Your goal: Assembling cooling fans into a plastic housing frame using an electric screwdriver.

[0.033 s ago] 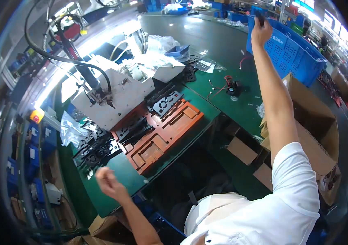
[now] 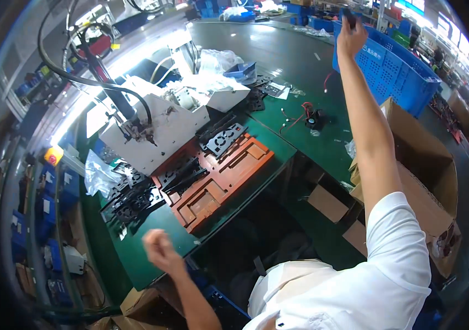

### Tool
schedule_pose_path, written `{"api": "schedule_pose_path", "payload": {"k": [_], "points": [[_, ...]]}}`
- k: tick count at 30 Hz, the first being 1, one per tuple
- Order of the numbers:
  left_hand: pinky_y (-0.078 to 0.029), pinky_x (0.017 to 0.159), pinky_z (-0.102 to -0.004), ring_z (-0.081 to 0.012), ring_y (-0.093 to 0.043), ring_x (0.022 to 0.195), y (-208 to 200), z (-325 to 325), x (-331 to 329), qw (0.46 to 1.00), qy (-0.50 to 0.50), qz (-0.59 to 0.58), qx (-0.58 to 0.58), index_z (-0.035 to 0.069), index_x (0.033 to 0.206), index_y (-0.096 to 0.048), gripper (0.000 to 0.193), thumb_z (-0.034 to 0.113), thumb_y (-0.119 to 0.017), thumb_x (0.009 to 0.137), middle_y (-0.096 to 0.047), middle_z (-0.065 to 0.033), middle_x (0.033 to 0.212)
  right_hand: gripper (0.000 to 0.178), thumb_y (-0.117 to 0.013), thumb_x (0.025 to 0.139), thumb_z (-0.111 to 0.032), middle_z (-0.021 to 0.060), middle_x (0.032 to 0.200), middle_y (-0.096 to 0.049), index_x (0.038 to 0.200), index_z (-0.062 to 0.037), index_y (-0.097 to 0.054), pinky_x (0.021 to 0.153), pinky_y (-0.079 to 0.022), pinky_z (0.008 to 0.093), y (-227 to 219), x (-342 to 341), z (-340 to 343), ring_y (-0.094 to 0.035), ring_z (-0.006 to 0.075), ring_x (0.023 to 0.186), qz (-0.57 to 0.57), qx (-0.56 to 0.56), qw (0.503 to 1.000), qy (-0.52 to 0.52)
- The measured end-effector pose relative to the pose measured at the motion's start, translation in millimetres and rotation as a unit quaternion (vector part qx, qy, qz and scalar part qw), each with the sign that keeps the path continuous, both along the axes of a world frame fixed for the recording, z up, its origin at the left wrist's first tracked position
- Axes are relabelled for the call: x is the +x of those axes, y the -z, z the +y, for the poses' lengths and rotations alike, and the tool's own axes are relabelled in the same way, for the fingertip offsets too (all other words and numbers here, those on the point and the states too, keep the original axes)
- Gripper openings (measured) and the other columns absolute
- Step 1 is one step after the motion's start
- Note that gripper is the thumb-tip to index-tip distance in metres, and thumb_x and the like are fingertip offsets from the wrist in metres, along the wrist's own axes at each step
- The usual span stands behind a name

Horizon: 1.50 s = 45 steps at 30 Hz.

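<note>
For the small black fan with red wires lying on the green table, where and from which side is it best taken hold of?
Probably by the two opposite side walls of the small black fan, coming down from above. It lies flat and alone on the green table, so its square body is free all round. Its red wires trail off to the left, so the sides away from them look easiest.

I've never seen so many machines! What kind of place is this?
Probably a factory assembly station: a green workbench holds an orange fixture, black parts, with a blue crate nearby.
</note>
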<state>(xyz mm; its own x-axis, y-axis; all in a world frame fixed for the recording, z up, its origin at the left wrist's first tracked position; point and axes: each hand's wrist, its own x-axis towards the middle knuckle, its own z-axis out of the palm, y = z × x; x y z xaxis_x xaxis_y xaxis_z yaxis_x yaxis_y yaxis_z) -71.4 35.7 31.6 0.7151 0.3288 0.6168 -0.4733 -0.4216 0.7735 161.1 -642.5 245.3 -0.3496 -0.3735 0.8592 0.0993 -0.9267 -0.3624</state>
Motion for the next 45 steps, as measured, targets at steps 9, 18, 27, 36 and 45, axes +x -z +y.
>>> {"api": "schedule_pose_path", "payload": {"k": [9, 18, 27, 36, 45], "points": [[-0.056, 0.090, -0.0398, -0.0353, -0.071, 0.102, 124.4, -95.8, -183.7, 0.880, 0.242, 0.332, 0.237, 0.001, 0.116, -0.073, 0.026, 0.016, -0.070, 0.095, -0.071, -0.0192, 0.114, 0.035, -0.072, 0.096, -0.010, 0.0054, 0.109, -0.074, 0.130, -0.0024, -0.066, 0.087, -0.058, 0.0336, 4.5, -138.4, 279.5, -0.070, 0.0185, 0.105, 0.181, 0.104, 0.688, -0.695], [-0.057, 0.085, -0.0349, -0.0249, -0.072, 0.096, 115.5, -104.5, -206.6, 0.895, 0.159, 0.408, 0.090, -0.001, 0.115, -0.073, 0.025, 0.014, -0.071, 0.095, -0.071, -0.0172, 0.112, 0.048, -0.074, 0.076, 0.012, 0.0117, 0.121, -0.064, 0.120, -0.0075, -0.074, 0.087, -0.055, 0.0319, 189.9, -262.3, 361.1, -0.067, 0.0262, 0.107, 0.466, -0.082, 0.499, -0.726], [-0.046, 0.107, -0.0325, -0.0177, -0.057, 0.123, 14.1, -106.2, -57.8, 0.844, 0.259, 0.217, -0.417, 0.000, 0.148, -0.048, 0.058, 0.014, -0.071, 0.097, -0.058, -0.0100, 0.136, 0.062, -0.072, 0.072, 0.008, 0.0202, 0.133, -0.054, 0.131, -0.0098, -0.068, 0.105, -0.050, 0.0463, 214.8, -243.5, 424.5, -0.056, 0.0403, 0.124, 0.471, -0.162, 0.585, -0.639], [-0.054, 0.103, -0.0363, -0.0232, -0.065, 0.117, 28.0, -73.7, 3.4, 0.720, 0.334, 0.186, -0.579, 0.001, 0.140, -0.053, 0.049, 0.003, -0.069, 0.095, -0.061, -0.0123, 0.131, 0.063, -0.070, 0.086, 0.012, 0.0096, 0.139, -0.043, 0.145, -0.0006, -0.051, 0.101, -0.058, 0.0344, 214.9, -171.8, 415.7, -0.058, 0.0225, 0.127, 0.466, 0.207, 0.218, -0.832], [-0.046, 0.106, -0.0304, -0.0190, -0.057, 0.126, 9.8, -61.9, 9.8, 0.875, 0.250, 0.269, -0.316, 0.001, 0.134, -0.055, 0.056, -0.011, -0.063, 0.080, -0.053, -0.0065, 0.131, 0.059, -0.067, 0.096, 0.000, 0.0091, 0.125, -0.060, 0.151, 0.0024, -0.047, 0.103, -0.050, 0.0318, 217.0, -154.9, 428.5, -0.065, 0.0188, 0.113, 0.453, 0.264, 0.230, -0.820]]}}
